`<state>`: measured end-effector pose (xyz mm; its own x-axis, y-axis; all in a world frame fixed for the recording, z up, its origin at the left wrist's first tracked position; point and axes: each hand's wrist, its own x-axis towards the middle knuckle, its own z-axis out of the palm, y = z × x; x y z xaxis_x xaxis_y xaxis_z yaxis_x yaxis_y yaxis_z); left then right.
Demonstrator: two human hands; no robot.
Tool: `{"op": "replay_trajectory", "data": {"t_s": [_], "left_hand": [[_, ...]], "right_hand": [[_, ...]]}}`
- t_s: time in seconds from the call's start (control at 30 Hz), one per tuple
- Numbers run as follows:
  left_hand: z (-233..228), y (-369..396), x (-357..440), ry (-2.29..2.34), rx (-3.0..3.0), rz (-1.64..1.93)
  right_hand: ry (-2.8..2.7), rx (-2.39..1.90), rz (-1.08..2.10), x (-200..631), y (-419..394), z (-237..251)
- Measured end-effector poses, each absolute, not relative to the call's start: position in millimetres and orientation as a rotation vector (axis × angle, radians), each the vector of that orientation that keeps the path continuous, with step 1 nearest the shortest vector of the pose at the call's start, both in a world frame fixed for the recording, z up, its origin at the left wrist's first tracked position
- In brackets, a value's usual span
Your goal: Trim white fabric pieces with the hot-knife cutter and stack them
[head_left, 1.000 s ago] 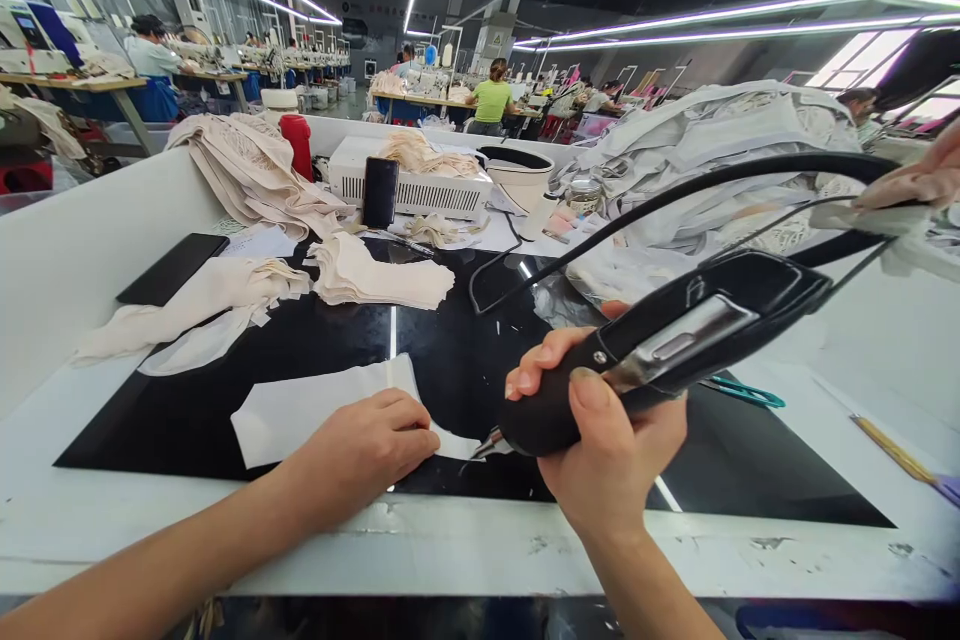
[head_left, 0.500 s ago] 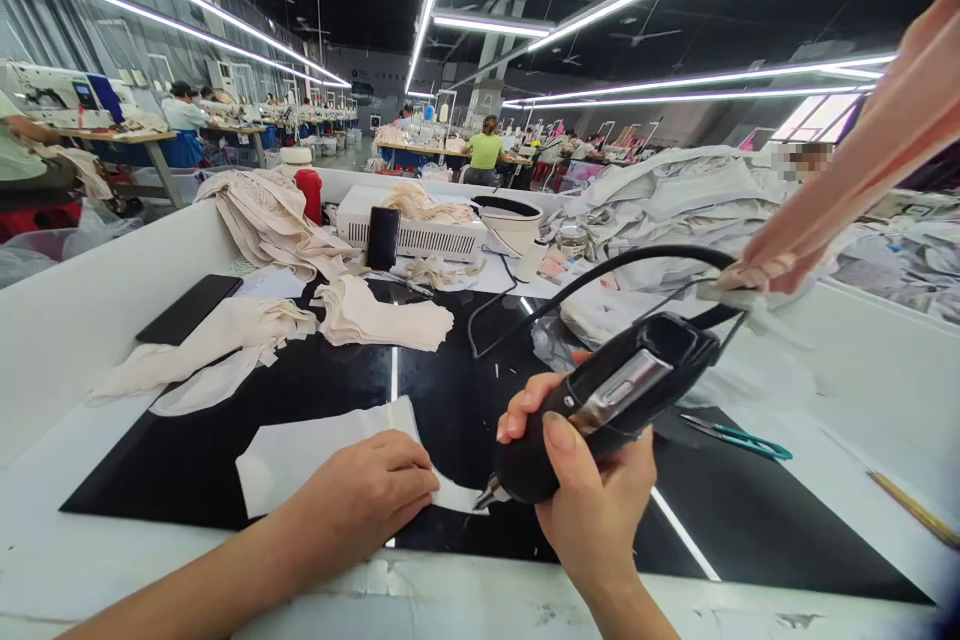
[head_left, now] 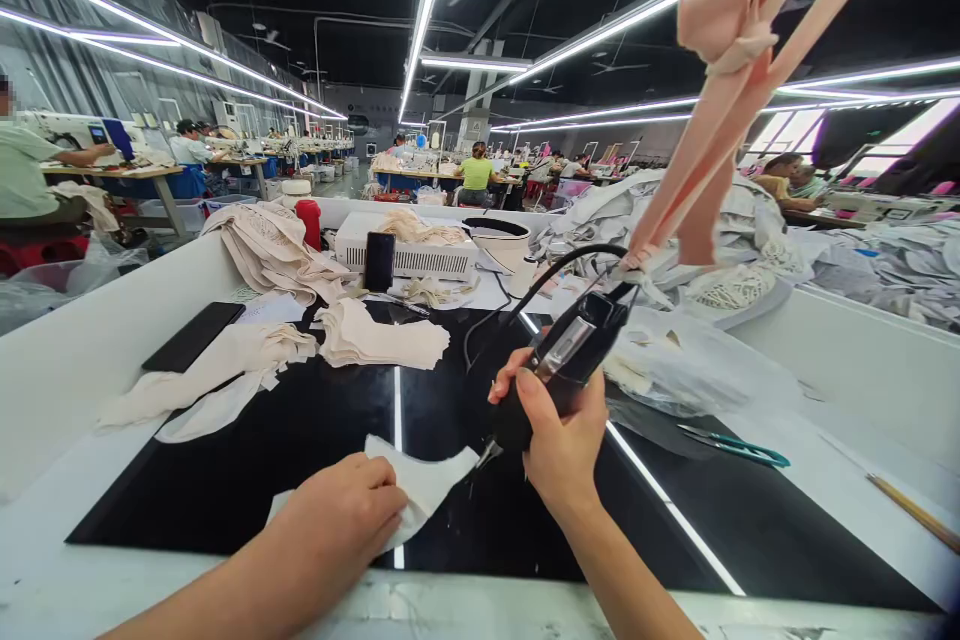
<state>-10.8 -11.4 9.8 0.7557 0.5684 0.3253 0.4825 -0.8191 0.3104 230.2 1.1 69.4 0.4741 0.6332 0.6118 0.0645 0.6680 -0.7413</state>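
My right hand (head_left: pixel 559 440) grips a black corded cutting tool (head_left: pixel 562 360) with a metal plate on its body. Its metal tip touches the far edge of a white fabric piece (head_left: pixel 424 480). That piece lies on the black glossy work surface (head_left: pixel 315 430). My left hand (head_left: pixel 337 515) presses down on its near part, fingers curled over the cloth. A black cable (head_left: pixel 540 285) runs up from the tool to pink straps (head_left: pixel 720 110) hanging from above.
Stacks of cream fabric pieces (head_left: pixel 382 335) and a dark phone (head_left: pixel 193 335) lie at the back left. A white machine (head_left: pixel 409 255), red bottle (head_left: pixel 309 220) and white cloth heap (head_left: pixel 697 220) stand behind. Teal scissors (head_left: pixel 739 445) and a pencil (head_left: pixel 911 512) lie right. People sew at distant tables.
The view has tilted up and back. My right hand and tool moved away from me, and the white piece now shows smaller, with a curved edge at the tip.
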Motion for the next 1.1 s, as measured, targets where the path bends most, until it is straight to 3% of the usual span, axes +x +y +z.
{"op": "replay_trajectory", "data": {"t_s": [0.2,0.33,0.67,1.1], "left_hand": [[41,-24,-3,0.946,2.5,0.244],[59,-4,5,0.918,2.63,0.246],[40,47,28,0.51,2.583,0.152],[51,46,28,0.588,2.49,-0.004]], "right_hand": [[-0.998,-0.738,0.465,221,3,75],[-1.026,-0.724,0.487,217,-2,75],[-0.993,-0.703,0.551,207,-2,72],[-1.024,-0.716,0.603,199,-4,74]]}}
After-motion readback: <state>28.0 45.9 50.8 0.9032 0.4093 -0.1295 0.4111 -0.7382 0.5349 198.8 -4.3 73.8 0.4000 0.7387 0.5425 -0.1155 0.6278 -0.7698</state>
